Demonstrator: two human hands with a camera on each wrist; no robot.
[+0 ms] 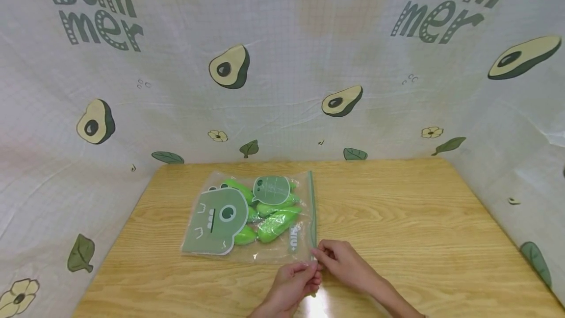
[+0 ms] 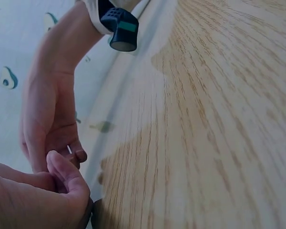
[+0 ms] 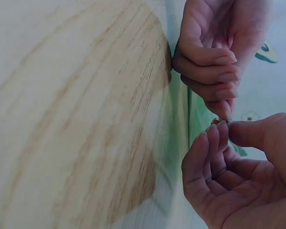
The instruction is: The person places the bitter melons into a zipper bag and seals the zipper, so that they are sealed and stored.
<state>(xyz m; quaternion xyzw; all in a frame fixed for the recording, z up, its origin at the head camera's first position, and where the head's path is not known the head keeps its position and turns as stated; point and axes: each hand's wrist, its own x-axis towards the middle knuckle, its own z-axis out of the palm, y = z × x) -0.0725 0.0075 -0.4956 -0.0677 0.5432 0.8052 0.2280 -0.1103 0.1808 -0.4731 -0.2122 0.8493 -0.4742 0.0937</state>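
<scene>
A clear zip bag with a green cartoon monster print lies flat on the table, its green zip edge on the right. Inside it are several bright green, elongated vegetable-like pieces, partly hidden by the print. At the near right corner my left hand pinches the zip's end between thumb and fingers. Just beyond it, my right hand pinches the same edge. Seen from the right wrist, the fingertips of the left hand and right hand meet, with the bag behind them.
A wooden table spreads around the bag. White cloth printed with avocados, leaves and lettering rises behind it and along both sides. On the right wrist, a dark camera shows in the left wrist view.
</scene>
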